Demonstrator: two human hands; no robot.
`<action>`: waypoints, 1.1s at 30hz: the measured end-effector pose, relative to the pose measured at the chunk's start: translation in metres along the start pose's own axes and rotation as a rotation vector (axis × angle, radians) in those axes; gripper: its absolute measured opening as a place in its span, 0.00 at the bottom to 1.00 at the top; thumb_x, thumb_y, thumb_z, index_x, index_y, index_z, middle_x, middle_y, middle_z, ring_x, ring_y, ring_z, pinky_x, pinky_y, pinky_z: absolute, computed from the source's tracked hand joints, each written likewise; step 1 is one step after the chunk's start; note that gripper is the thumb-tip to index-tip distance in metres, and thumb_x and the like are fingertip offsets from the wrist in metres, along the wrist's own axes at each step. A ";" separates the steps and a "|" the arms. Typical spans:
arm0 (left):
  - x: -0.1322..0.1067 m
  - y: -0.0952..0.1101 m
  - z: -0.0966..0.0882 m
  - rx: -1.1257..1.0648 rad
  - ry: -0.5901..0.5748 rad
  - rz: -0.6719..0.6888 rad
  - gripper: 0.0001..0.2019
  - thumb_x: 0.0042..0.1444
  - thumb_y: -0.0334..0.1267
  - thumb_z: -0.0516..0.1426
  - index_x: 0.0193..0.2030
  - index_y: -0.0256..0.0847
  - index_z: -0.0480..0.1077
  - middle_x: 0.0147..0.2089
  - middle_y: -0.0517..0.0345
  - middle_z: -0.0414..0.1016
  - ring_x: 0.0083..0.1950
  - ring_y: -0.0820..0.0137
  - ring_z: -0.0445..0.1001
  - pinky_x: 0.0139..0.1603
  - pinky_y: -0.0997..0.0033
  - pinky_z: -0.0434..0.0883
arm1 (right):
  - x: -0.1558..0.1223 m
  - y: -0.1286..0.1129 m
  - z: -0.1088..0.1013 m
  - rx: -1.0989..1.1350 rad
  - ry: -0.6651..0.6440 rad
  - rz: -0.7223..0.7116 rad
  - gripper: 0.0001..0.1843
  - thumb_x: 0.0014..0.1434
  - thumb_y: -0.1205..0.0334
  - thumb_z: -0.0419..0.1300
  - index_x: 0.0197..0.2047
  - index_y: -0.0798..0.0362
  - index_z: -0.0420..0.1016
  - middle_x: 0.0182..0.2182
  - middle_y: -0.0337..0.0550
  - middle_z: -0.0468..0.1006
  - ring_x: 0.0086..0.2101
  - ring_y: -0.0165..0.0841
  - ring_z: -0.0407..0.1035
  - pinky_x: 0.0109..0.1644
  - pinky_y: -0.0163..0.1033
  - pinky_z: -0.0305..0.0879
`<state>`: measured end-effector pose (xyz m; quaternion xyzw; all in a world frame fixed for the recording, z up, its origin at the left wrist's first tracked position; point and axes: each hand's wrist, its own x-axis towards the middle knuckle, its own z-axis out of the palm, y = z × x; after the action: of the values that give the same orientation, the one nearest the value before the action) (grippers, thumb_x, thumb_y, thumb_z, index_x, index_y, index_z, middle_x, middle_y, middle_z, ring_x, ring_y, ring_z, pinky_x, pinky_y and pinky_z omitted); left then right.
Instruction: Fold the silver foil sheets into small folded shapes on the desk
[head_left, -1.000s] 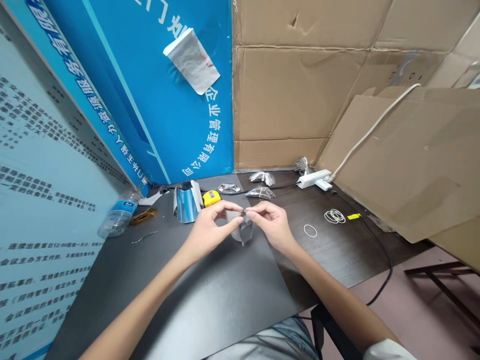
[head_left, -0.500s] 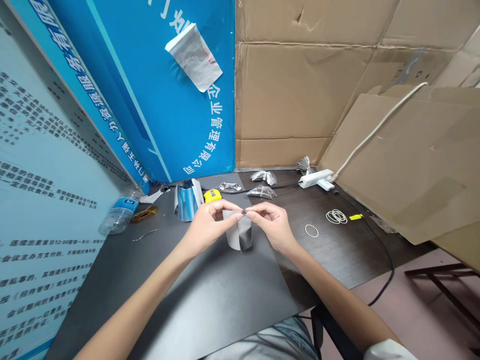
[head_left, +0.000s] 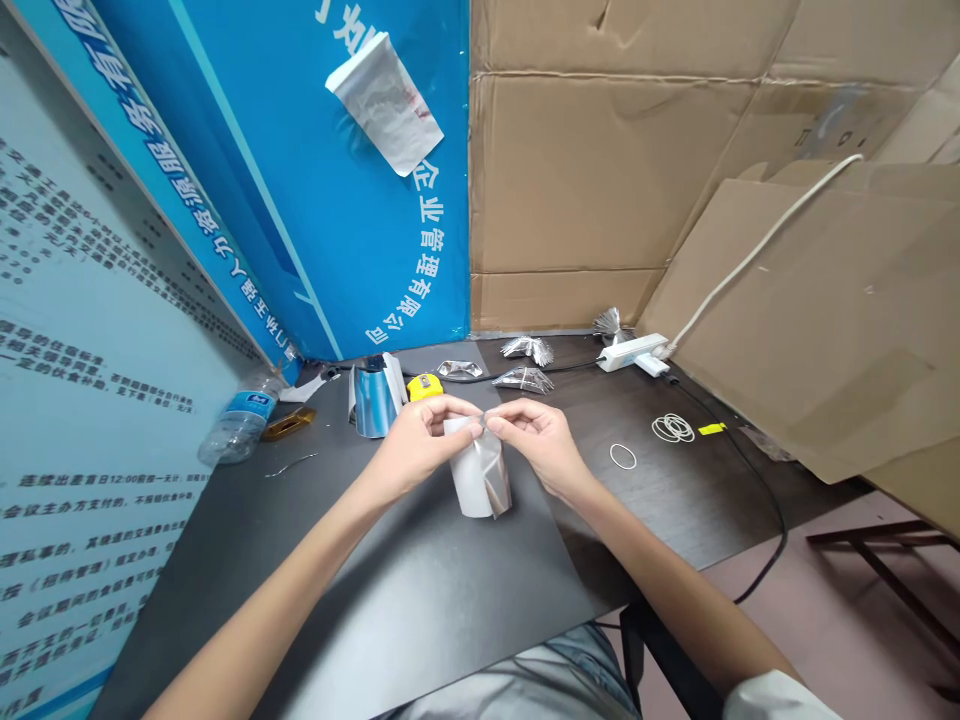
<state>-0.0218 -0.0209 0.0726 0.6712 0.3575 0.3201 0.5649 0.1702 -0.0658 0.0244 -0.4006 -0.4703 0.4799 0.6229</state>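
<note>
A silvery sheet of foil (head_left: 477,482) hangs between my two hands over the dark table mat, its lower part loose and creased near the right side. My left hand (head_left: 420,445) is closed, thumb and fingers pinching the sheet's upper edge. Right beside it, my right hand (head_left: 541,445) pinches the same top edge, fingertips nearly touching those of the left. Just behind my left hand lie a yellow tape measure (head_left: 424,387) and a curved stack of blue-silver foil sheets (head_left: 373,400).
Bundles of silver strips (head_left: 525,380) lie at the back, near a white power strip (head_left: 634,352) with cables. White rubber bands (head_left: 673,428) and a yellow tag (head_left: 712,429) are at right. A plastic bottle (head_left: 240,420) and amber tape roll (head_left: 289,424) stand at left.
The foil's lower part has swung toward me and now catches more light, with a visible crease. Both hands keep pinching its top edge in nearly the same place.
</note>
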 end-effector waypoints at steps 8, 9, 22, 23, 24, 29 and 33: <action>0.008 -0.057 0.006 0.557 0.014 0.222 0.06 0.60 0.34 0.60 0.44 0.43 0.76 0.46 0.56 0.80 0.48 0.62 0.78 0.52 0.61 0.73 | 0.006 0.034 -0.017 -0.679 -0.074 0.049 0.17 0.57 0.63 0.68 0.51 0.52 0.78 0.37 0.40 0.81 0.30 0.31 0.74 0.39 0.39 0.71; 0.008 -0.063 0.007 0.611 -0.009 0.245 0.05 0.61 0.33 0.59 0.43 0.43 0.75 0.45 0.56 0.79 0.48 0.62 0.78 0.52 0.61 0.73 | 0.006 0.038 -0.018 -0.744 -0.104 0.016 0.17 0.58 0.66 0.67 0.52 0.52 0.77 0.38 0.41 0.81 0.30 0.30 0.73 0.39 0.38 0.71; 0.002 -0.080 -0.001 0.928 -0.149 0.382 0.08 0.68 0.37 0.57 0.44 0.41 0.79 0.45 0.50 0.82 0.48 0.59 0.78 0.53 0.58 0.74 | -0.002 0.051 -0.029 -0.920 -0.343 -0.407 0.04 0.66 0.68 0.63 0.44 0.51 0.76 0.41 0.46 0.80 0.43 0.39 0.74 0.51 0.45 0.71; 0.000 -0.081 -0.002 0.915 -0.151 0.387 0.08 0.68 0.38 0.58 0.46 0.42 0.79 0.47 0.50 0.82 0.50 0.58 0.79 0.55 0.58 0.74 | -0.004 0.049 -0.031 -0.925 -0.398 -0.453 0.02 0.68 0.66 0.62 0.44 0.51 0.76 0.41 0.46 0.80 0.44 0.39 0.74 0.53 0.46 0.70; -0.001 -0.082 -0.003 0.901 -0.151 0.393 0.09 0.68 0.39 0.58 0.48 0.42 0.79 0.49 0.50 0.83 0.52 0.58 0.79 0.56 0.58 0.74 | -0.007 0.047 -0.032 -0.936 -0.455 -0.491 0.02 0.69 0.65 0.61 0.43 0.51 0.76 0.42 0.46 0.81 0.45 0.39 0.74 0.54 0.47 0.70; -0.009 -0.087 -0.004 0.871 -0.137 0.401 0.14 0.67 0.43 0.60 0.54 0.41 0.79 0.55 0.49 0.82 0.57 0.56 0.79 0.61 0.55 0.73 | -0.022 0.040 -0.037 -1.025 -0.596 -0.580 0.07 0.72 0.62 0.59 0.45 0.51 0.79 0.43 0.47 0.83 0.47 0.40 0.75 0.55 0.48 0.70; -0.014 -0.091 -0.002 0.850 -0.123 0.391 0.18 0.65 0.46 0.61 0.58 0.41 0.76 0.61 0.48 0.79 0.63 0.55 0.76 0.67 0.52 0.71 | -0.031 0.034 -0.037 -1.013 -0.644 -0.587 0.07 0.72 0.61 0.59 0.48 0.50 0.80 0.45 0.47 0.84 0.50 0.40 0.75 0.56 0.49 0.70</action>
<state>-0.0425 -0.0221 -0.0173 0.9156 0.2894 0.2052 0.1891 0.1958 -0.0908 -0.0226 -0.3358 -0.8895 0.1057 0.2912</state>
